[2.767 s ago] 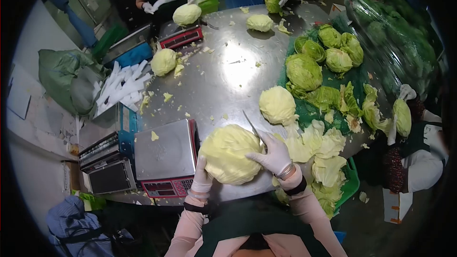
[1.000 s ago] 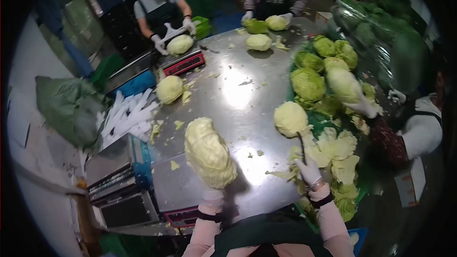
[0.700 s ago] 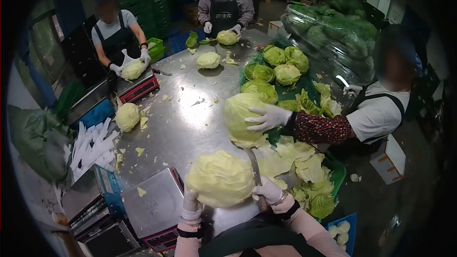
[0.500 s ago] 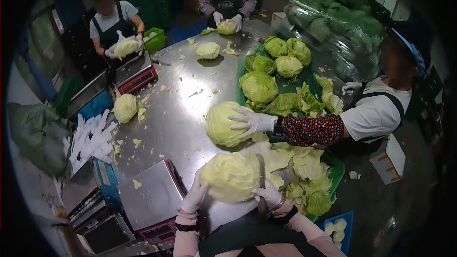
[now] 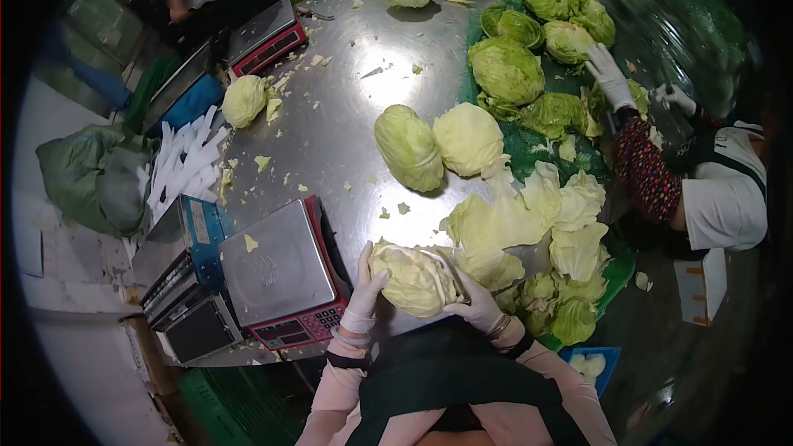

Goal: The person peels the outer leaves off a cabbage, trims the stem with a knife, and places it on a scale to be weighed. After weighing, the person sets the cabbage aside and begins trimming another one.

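Note:
A pale cabbage [image 5: 413, 279] is held between my two gloved hands, just above the table's near edge. My left hand [image 5: 365, 291] presses on its left side, while my right hand [image 5: 481, 301] grips the lower right side. Something thin and curved lies along the cabbage's right side by my right hand, too unclear to name. Beyond it, a green cabbage [image 5: 409, 147] and a pale one [image 5: 468, 139] touch each other on the metal table [image 5: 330, 157]. Loose outer leaves [image 5: 512, 215] are spread to the right of my hands.
At my left stands a red scale [image 5: 277, 260] with a flat metal plate. Several green cabbages [image 5: 506, 70] lie on green netting at the back right. A co-worker's gloved hand [image 5: 609, 74] reaches there. White strips [image 5: 182, 169] are heaped at the left.
The view has shifted down and left. The cabbage in my hands has turned. The co-worker's hand has left the green cabbage and moved to the far right; a pale cabbage now shows beside the green one.

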`<action>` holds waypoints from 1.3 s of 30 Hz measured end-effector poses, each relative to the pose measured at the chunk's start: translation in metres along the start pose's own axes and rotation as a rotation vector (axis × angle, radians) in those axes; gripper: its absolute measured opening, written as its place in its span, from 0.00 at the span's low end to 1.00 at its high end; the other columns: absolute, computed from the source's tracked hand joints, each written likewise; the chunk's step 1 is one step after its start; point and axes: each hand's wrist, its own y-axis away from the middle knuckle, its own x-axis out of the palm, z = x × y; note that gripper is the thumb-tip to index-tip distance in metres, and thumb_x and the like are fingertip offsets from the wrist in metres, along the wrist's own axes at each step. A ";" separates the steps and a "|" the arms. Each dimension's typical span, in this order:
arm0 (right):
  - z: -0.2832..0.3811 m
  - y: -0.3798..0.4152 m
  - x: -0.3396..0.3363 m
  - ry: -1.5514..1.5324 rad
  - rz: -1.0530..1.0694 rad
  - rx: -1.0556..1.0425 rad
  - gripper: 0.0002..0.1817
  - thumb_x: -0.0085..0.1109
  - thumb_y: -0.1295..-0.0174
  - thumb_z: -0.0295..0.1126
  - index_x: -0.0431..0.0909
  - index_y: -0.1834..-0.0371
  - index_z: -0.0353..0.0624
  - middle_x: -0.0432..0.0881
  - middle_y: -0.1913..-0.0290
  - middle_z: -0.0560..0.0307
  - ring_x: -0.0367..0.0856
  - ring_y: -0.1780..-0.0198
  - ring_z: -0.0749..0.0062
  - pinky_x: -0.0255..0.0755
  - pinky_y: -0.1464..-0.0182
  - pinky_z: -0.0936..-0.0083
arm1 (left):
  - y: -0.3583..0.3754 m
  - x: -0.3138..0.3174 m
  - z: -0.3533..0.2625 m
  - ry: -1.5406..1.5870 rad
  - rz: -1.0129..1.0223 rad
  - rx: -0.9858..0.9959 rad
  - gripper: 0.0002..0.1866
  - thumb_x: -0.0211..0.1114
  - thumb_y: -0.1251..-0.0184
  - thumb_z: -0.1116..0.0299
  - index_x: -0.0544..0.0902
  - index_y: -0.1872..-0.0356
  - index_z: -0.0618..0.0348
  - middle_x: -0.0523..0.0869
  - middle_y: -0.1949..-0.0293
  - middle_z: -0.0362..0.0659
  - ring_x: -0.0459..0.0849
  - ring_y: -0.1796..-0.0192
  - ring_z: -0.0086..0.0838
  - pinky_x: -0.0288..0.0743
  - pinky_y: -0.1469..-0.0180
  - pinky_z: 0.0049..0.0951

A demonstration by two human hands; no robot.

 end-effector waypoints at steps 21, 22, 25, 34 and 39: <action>0.038 0.016 -0.023 0.954 0.227 0.175 0.06 0.50 0.41 0.32 0.69 0.63 0.45 0.76 0.76 0.53 0.79 0.81 0.57 0.73 0.80 0.63 | 0.022 0.052 0.004 -0.857 -0.100 0.363 0.47 0.72 0.56 0.58 0.59 0.35 0.66 0.58 0.36 0.58 0.55 0.31 0.48 0.48 0.30 0.42; 0.027 0.006 -0.020 0.930 0.218 0.167 0.06 0.50 0.41 0.33 0.69 0.64 0.45 0.77 0.74 0.52 0.79 0.79 0.56 0.74 0.78 0.63 | 0.022 0.054 0.005 -0.851 -0.094 0.361 0.47 0.72 0.56 0.58 0.59 0.35 0.66 0.58 0.36 0.58 0.55 0.31 0.48 0.48 0.30 0.42; -0.006 -0.011 -0.021 0.900 0.231 0.197 0.08 0.49 0.40 0.35 0.70 0.63 0.44 0.79 0.72 0.48 0.80 0.76 0.51 0.75 0.74 0.62 | 0.026 0.062 0.001 -0.958 -0.079 0.409 0.47 0.72 0.56 0.59 0.58 0.35 0.66 0.58 0.36 0.58 0.56 0.31 0.48 0.49 0.30 0.42; 0.050 0.009 -0.039 0.137 0.231 0.359 0.49 0.73 0.59 0.50 0.59 0.33 0.46 0.70 0.41 0.44 0.75 0.46 0.54 0.72 0.49 0.69 | 0.017 0.043 -0.008 -0.069 -0.147 0.047 0.37 0.61 0.39 0.59 0.55 0.33 0.63 0.66 0.40 0.51 0.66 0.38 0.36 0.60 0.35 0.36; 0.053 -0.025 -0.024 0.342 0.042 0.059 0.49 0.76 0.60 0.46 0.61 0.34 0.41 0.74 0.43 0.51 0.73 0.43 0.69 0.67 0.43 0.74 | -0.014 0.027 -0.011 -0.641 -0.126 0.205 0.37 0.57 0.34 0.52 0.53 0.31 0.60 0.67 0.39 0.52 0.69 0.40 0.33 0.66 0.39 0.32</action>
